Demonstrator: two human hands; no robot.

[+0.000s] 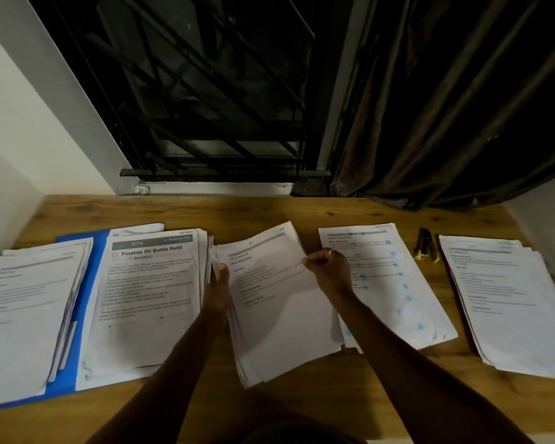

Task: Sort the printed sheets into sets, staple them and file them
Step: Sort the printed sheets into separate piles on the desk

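Observation:
A stack of printed sheets (279,315) lies in the middle of the wooden desk (302,209). My left hand (218,290) grips its left edge. My right hand (329,270) pinches the right edge of the top sheet, which is lifted slightly. To the left, a thick pile headed "Finalize Oil Bottle Refill" (148,296) rests on an open blue folder (90,283), with another pile (23,315) on the folder's far left. A sheet with blue marks (394,283) and a further pile (510,299) lie to the right. A black and yellow stapler (426,245) sits between them.
A barred dark window (205,107) and a dark curtain (446,107) stand behind the desk. White walls close in on the left and right. Bare wood shows along the desk's back and front edges.

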